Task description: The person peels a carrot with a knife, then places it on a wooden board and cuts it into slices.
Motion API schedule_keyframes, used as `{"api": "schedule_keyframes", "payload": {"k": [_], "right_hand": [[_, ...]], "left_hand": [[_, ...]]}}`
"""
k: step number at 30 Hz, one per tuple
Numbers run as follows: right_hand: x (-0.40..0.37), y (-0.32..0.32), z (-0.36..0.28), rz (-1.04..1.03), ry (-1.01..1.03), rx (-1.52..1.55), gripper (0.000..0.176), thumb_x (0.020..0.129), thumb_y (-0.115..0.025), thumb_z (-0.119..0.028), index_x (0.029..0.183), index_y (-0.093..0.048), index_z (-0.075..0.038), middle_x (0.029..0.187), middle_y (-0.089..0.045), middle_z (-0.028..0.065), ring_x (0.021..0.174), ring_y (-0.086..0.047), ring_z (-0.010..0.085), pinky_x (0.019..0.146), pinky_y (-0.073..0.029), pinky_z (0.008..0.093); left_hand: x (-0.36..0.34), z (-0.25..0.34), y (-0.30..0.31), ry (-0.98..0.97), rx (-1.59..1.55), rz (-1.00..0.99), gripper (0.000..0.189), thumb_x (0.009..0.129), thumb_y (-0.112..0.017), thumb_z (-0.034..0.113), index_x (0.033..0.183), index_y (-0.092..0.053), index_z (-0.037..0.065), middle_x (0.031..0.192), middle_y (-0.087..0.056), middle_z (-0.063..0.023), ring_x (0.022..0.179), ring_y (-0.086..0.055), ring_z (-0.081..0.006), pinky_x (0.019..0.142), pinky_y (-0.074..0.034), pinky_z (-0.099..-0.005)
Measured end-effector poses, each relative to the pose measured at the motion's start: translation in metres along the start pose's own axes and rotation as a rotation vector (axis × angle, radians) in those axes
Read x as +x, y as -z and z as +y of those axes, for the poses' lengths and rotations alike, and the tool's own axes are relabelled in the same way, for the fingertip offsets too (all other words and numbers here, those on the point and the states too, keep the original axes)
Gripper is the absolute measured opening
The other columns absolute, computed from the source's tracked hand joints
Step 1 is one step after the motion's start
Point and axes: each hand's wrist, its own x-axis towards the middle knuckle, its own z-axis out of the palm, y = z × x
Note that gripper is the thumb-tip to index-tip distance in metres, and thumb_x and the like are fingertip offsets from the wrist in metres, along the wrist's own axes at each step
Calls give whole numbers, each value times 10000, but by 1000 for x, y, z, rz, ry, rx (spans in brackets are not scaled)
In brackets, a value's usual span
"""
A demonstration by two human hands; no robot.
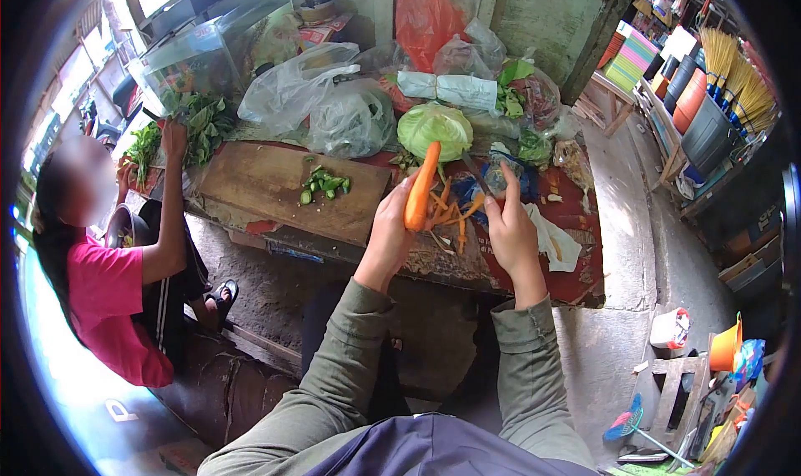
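My left hand (pixel 390 230) is closed round the lower part of a peeled orange carrot (pixel 424 186), which points up and away from me. In my right hand (pixel 511 234) is a knife (pixel 477 176); its dark blade slants up to the left, apart from the carrot, and the handle is mostly hidden by my fingers. Orange carrot peelings (pixel 450 213) lie on the table below and between my hands. Just beyond the carrot's tip sits a cut green cabbage (pixel 435 130). Left of my left hand, chopped green pieces (pixel 324 184) rest on a wooden cutting board (pixel 259 184).
Clear plastic bags (pixel 350 117) and a red bag (pixel 430 25) crowd the table's back. At the left, a person in a pink shirt (pixel 117 301) handles leafy greens (pixel 209 130). A white scrap (pixel 555 241) lies near the right edge. Brooms (pixel 722 63) stand far right.
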Motion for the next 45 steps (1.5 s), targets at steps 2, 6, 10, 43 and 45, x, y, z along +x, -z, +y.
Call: {"api": "schedule_keyframes", "payload": {"k": [2,6,10,43,45], "right_hand": [[-1,-6,3,74,107,-29,561,1032,-527,-223,1555,-337,-147,1082,-712,157,929,-695,368,750,-531,441],[-12,2,-25,-63,71,106,566,1024,-541,-225,1559,-356,-205,1104,-716,159,904,-700,380,736,-542,451],[-31,0,-58,-202,188,108,524,1018,-548,-235,1526,-429,-281,1099,-725,160,832,-708,379,702,-552,462],[-45,-10,-79,-324,193,23,468,1053,-515,-296,1515,-450,-264,1097,-717,195,896,-700,422,721,-544,493],[-45,-11,-79,-307,229,-1,465,1045,-527,-287,1507,-477,-280,1077,-719,183,874,-704,401,701,-547,476]], "left_hand": [[1,0,2,-19,3,-12,525,1126,-357,334,1526,-418,-1,1172,-621,-76,975,-600,-110,770,-505,-266],[2,-1,-2,-45,-26,3,588,1127,-357,418,1541,-389,2,1276,-611,-96,1071,-594,-109,829,-510,-268],[-1,7,-11,-61,-62,95,609,1110,-382,470,1500,-446,6,1035,-584,-9,870,-553,-84,753,-481,-247],[8,-2,7,-115,-206,247,535,1124,-333,429,1451,-481,32,1087,-580,-22,958,-557,-112,830,-490,-289],[6,-2,7,-108,-206,267,505,1124,-347,411,1420,-501,32,1064,-583,-22,939,-560,-113,816,-488,-283]]}}
